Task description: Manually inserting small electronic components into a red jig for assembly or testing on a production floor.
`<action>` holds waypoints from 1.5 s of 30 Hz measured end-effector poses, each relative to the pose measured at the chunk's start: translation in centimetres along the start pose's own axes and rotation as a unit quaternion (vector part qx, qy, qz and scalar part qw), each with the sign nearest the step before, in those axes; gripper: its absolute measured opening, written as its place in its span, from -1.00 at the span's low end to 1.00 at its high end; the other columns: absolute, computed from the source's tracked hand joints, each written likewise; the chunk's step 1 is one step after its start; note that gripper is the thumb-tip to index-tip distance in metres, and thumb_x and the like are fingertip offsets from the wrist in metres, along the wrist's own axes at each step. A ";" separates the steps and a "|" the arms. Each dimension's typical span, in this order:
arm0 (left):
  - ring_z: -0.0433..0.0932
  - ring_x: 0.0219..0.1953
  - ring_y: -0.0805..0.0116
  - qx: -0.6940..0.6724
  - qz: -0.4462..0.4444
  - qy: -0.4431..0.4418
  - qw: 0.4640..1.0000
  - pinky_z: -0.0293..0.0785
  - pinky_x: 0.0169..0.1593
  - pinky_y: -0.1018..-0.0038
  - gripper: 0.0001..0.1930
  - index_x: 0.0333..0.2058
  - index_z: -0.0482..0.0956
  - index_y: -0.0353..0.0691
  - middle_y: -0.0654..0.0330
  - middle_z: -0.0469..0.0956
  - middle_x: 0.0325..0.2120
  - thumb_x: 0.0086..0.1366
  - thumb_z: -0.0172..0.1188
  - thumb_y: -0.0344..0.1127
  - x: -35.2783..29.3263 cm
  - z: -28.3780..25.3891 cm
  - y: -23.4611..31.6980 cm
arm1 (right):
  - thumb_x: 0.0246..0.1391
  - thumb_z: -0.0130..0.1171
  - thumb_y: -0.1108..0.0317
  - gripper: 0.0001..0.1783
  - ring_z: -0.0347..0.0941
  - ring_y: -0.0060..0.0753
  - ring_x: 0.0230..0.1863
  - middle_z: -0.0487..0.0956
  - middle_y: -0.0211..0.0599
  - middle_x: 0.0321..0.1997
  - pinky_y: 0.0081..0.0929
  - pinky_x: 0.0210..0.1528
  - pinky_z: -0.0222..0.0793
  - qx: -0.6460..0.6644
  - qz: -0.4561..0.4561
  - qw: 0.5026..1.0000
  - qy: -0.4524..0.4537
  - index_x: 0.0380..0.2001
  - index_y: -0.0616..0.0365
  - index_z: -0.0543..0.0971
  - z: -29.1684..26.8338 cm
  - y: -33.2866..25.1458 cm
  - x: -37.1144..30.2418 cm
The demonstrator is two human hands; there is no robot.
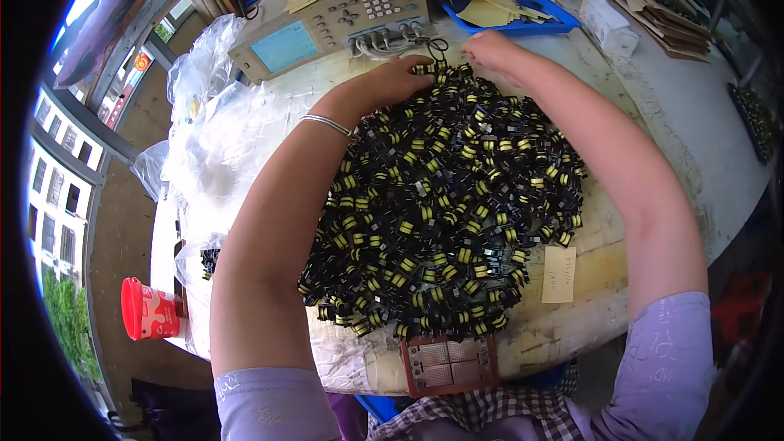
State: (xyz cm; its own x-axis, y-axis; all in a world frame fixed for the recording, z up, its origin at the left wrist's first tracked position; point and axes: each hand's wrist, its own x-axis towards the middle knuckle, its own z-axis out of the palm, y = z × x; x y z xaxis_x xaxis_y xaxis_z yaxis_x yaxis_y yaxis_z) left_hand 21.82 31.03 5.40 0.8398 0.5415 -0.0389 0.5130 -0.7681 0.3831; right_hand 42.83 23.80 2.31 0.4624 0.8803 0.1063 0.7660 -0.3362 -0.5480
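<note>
A large heap of small black coils with yellow-banded windings (445, 196) covers the middle of the table. At its far edge my left hand (398, 80) reaches in with thumb and forefinger pinched around one small coil (422, 70). Black-handled scissors (438, 46) lie just beyond those fingers. My right hand (492, 52) is beyond the heap's far right side, close to the blue tray, its fingers curled together. Whatever the right fingers hold, if anything, is hidden.
A beige bench meter (335, 24) with a lit screen stands at the back. A blue tray (563, 23) holds yellow paper strips. Clear plastic bags (216, 126) lie left, above a red bucket (147, 310). A brown fixture (449, 364) sits at the front edge, near a paper slip (559, 275).
</note>
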 end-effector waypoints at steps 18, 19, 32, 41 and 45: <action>0.48 0.08 0.23 -0.124 0.022 -0.131 0.983 0.32 0.18 0.37 -0.33 0.31 0.24 -0.10 -0.05 0.49 0.08 0.28 0.18 -0.04 -3.8 -1.1 1.5 | 0.03 0.14 0.22 -0.73 0.48 -0.36 -0.36 0.62 -0.20 -0.41 -0.38 -0.21 0.37 0.057 -0.061 0.991 -0.105 -0.30 0.16 0.66 -1.5 -2.0 -8.1; 0.48 0.07 0.21 -0.122 0.040 -0.113 0.985 0.36 0.15 0.38 -0.30 0.33 0.19 -0.09 -0.06 0.52 0.05 0.28 0.19 -0.01 -3.5 -1.2 2.7 | 0.03 0.15 0.19 -0.74 0.55 -0.18 -0.34 0.63 -0.10 -0.40 -0.33 -0.23 0.41 -0.222 -0.262 0.938 -0.039 -0.30 0.09 0.67 -1.8 0.4 -6.5; 0.47 0.10 0.13 -0.050 0.157 0.305 0.938 0.32 0.20 0.28 -0.67 -0.05 0.58 -0.23 0.08 0.56 -0.05 0.18 0.26 -0.44 -28.5 1.1 3.8 | -0.13 0.42 0.21 -0.64 0.54 -0.15 -0.18 0.63 -0.25 -0.22 -0.30 -0.09 0.47 -0.081 -0.321 0.932 0.151 -0.24 0.10 0.64 -5.0 -2.1 -36.9; 0.39 0.13 -0.08 -0.017 0.114 0.320 0.941 0.28 0.21 0.12 -0.54 -0.03 0.53 -0.27 -0.05 0.46 0.02 0.01 0.29 -0.57 -47.6 15.0 6.2 | -0.04 0.30 0.41 -0.86 0.57 -0.23 -0.23 0.65 -0.32 -0.24 -0.34 -0.13 0.48 -0.119 -0.317 0.911 0.236 -0.34 0.12 0.65 -5.6 -1.7 -39.9; 0.18 0.28 -0.15 -0.143 -0.086 0.318 0.933 0.13 0.30 0.13 -0.18 0.28 0.14 -0.31 -0.16 0.12 0.27 0.08 0.37 -0.41 -54.1 21.7 4.8 | 0.00 0.28 0.41 -0.79 0.56 -0.12 -0.18 0.64 -0.20 -0.19 -0.29 -0.11 0.47 -0.207 -0.274 0.874 0.343 -0.23 0.14 0.64 -8.8 1.0 -39.9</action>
State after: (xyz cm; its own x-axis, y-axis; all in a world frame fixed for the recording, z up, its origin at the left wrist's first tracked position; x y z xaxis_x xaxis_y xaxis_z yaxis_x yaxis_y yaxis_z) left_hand -17.32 -9.35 -10.68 0.4271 0.8117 0.3984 0.4863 -0.5776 0.6556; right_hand 29.04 -14.59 4.83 0.0253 0.5865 0.8096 0.9869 -0.1437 0.0733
